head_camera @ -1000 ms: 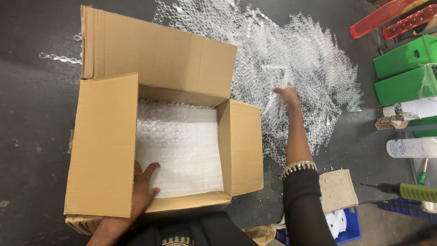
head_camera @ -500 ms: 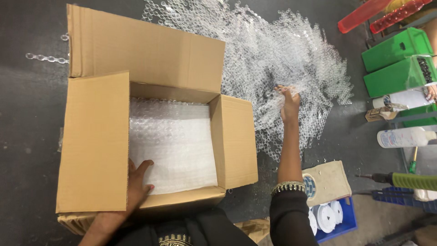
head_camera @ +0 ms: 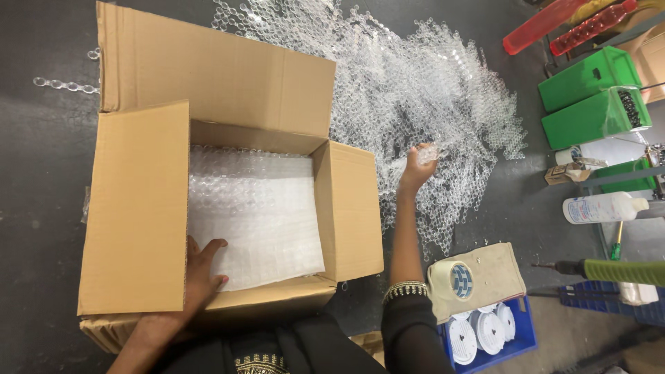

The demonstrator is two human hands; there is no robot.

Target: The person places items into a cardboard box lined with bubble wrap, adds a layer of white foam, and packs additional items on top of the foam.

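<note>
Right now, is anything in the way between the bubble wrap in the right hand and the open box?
Only the box's own right flap, folded outward between the right hand and the opening. The hand grips the bubble wrap sheet on the floor; the cardboard box is open on top.

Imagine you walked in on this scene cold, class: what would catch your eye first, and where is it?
The big open box fills the left, flaps spread, lined with a white sheet that the left hand presses down at the near edge. To its right a glittering spread of bubble wrap covers the dark floor, and the right hand grips its edge. Green bins stand at far right.
</note>
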